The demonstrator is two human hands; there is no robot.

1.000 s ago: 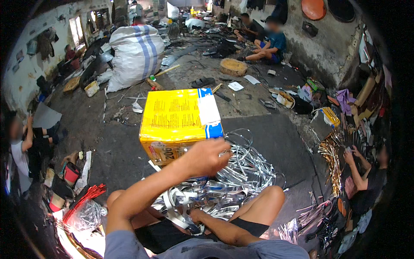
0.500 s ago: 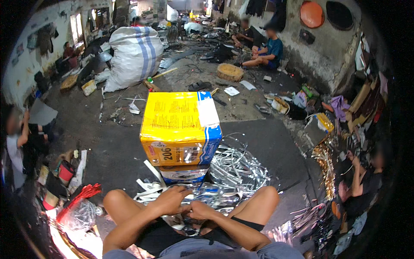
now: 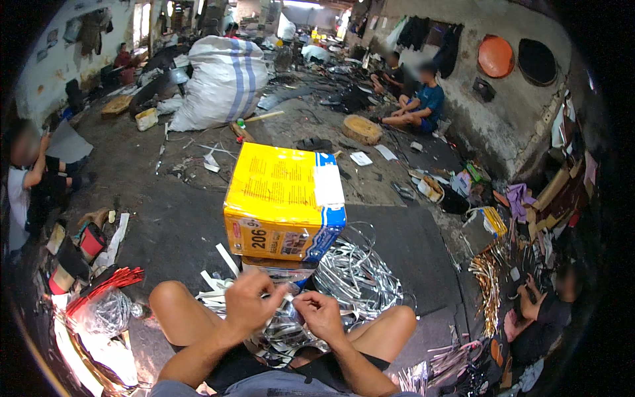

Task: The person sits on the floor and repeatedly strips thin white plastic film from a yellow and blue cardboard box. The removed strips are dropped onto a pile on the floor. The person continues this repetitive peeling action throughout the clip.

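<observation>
Above my lap, my left hand [image 3: 253, 306] is curled, its fingers slightly blurred; whatever lies in them is hidden. Close beside it, my right hand [image 3: 321, 316] pinches the end of a small pale strip [image 3: 289, 298] between thumb and forefinger. Under both hands, shiny silver strips [image 3: 281, 334] lie across my lap. A loose tangle of silver strips [image 3: 360, 271] spreads on the floor to the right. Just ahead stands a yellow and blue cardboard box [image 3: 271, 182], on top of another object. White flat strips [image 3: 215, 281] lie to the left of it.
Red strips [image 3: 112, 288] and a clear plastic bag [image 3: 109, 314] lie at my left. Gold strips [image 3: 486, 284] lie at right, near a seated person [image 3: 542, 324]. A big white sack [image 3: 221, 83] and a round wooden block [image 3: 362, 130] stand farther off. Other people sit along both sides.
My hands have risen off my lap and drawn slightly apart, with the pale strip end now showing between them. The whole view has tilted and shifted a little.
</observation>
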